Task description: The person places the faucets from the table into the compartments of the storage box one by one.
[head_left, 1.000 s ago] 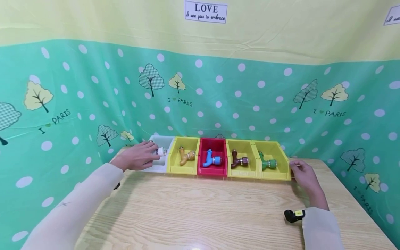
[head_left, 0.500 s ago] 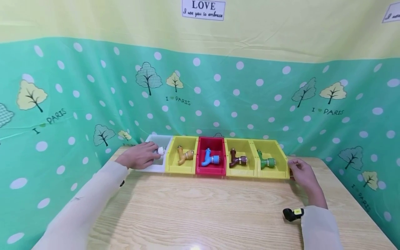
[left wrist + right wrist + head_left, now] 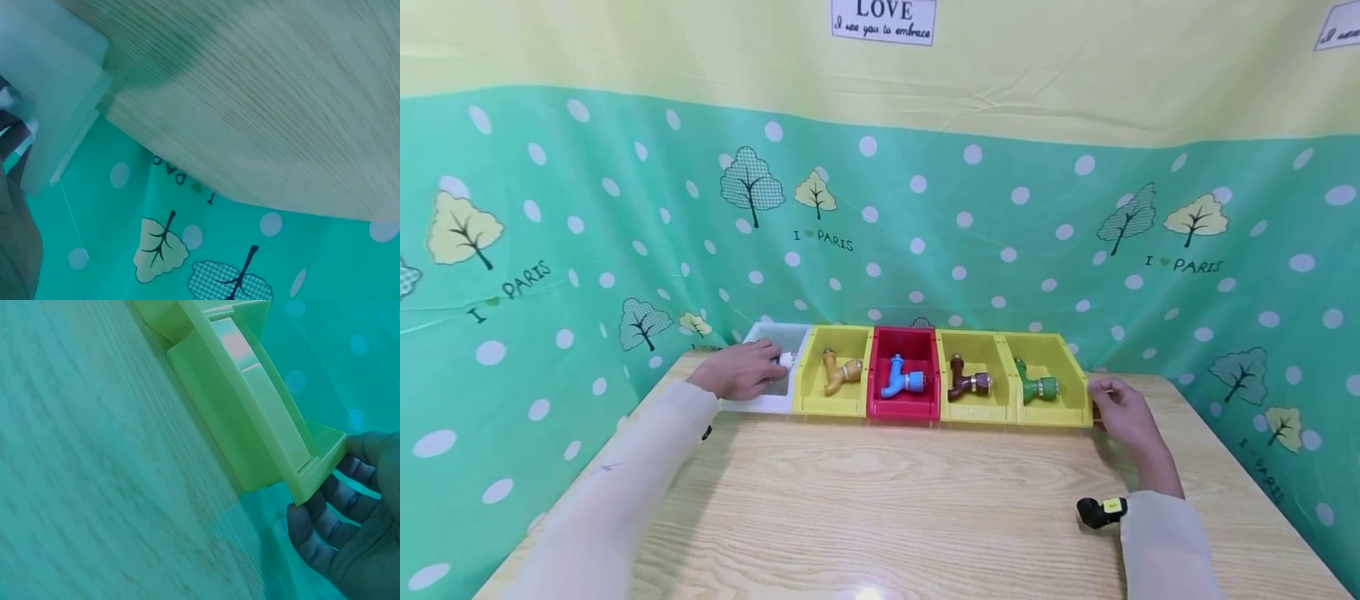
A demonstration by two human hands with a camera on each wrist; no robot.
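My left hand (image 3: 739,372) reaches into the white bin (image 3: 784,335) at the row's left end. Its fingers curl over a white tap, whose ribbed knob (image 3: 787,360) shows past the fingertips; most of the tap is hidden. In the left wrist view only part of that hand shows at the left edge, beside the bin wall (image 3: 69,81). At the row's other end my right hand (image 3: 1123,419) grips the side of a yellow bin (image 3: 1079,387), thumb and fingers on its edge in the right wrist view. A green tap (image 3: 1042,389) lies in this bin.
Between the end bins, a yellow bin holds an orange tap (image 3: 841,372), a red bin (image 3: 904,412) a blue tap (image 3: 901,379), and another yellow bin a brown tap (image 3: 967,381). The wooden table (image 3: 880,492) meets a patterned green curtain (image 3: 887,233) behind and at the sides.
My left hand has shifted slightly right in the white bin, and the tap's upper end has gone out of sight behind it. My right hand stays at the yellow bin; the head view drifted slightly.
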